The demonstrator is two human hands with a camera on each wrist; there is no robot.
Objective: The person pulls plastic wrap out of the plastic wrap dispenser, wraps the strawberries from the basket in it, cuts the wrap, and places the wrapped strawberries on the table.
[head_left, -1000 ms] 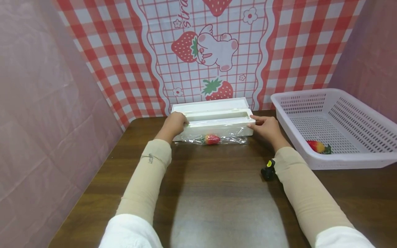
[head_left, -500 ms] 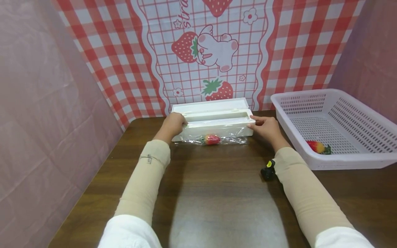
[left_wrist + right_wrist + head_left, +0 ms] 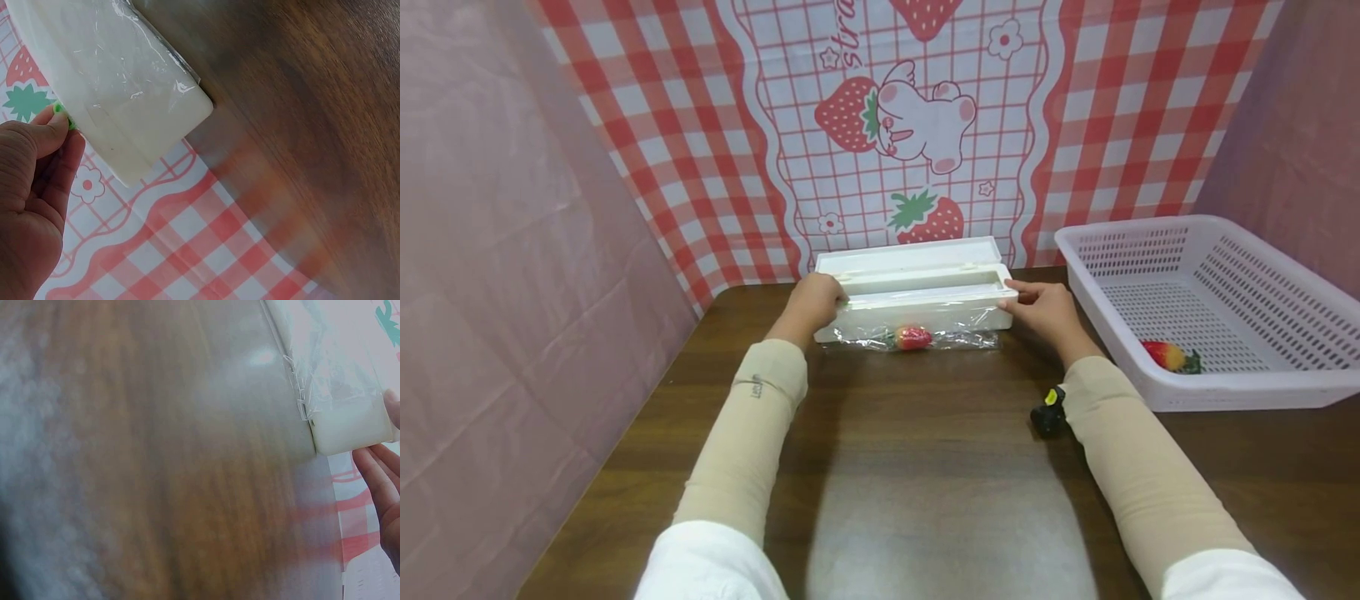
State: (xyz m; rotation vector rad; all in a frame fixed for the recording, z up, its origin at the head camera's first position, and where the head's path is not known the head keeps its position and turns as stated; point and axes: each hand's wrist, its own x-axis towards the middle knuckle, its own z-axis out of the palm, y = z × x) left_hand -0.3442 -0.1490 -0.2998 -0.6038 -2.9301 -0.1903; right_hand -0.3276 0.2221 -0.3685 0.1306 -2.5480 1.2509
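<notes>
A long white cling film dispenser (image 3: pixel 831 330) stands at the back of the table in the head view, its lid (image 3: pixel 917 253) raised behind it. Clear cling film (image 3: pixel 966 340) hangs down its front onto the table. A red and yellow strawberry (image 3: pixel 913 337) lies there, at or under the film. My left hand (image 3: pixel 815 302) is at the dispenser's left end. In the left wrist view, its thumb and forefinger pinch a small bright green slider (image 3: pixel 59 108) on the dispenser's edge. My right hand (image 3: pixel 1047 310) grips the right end between thumb and fingers.
A white perforated basket (image 3: pixel 1247 383) stands on the right, with another strawberry (image 3: pixel 1167 355) inside. A small black device (image 3: pixel 1048 414) is by the right wrist. Behind the wooden table (image 3: pixel 925 483) hangs a checked strawberry-print cloth (image 3: pixel 1120 108).
My left hand has slid slightly left along the dispenser, and its forearm has shifted left too. My right hand, the strawberries and the basket look unmoved.
</notes>
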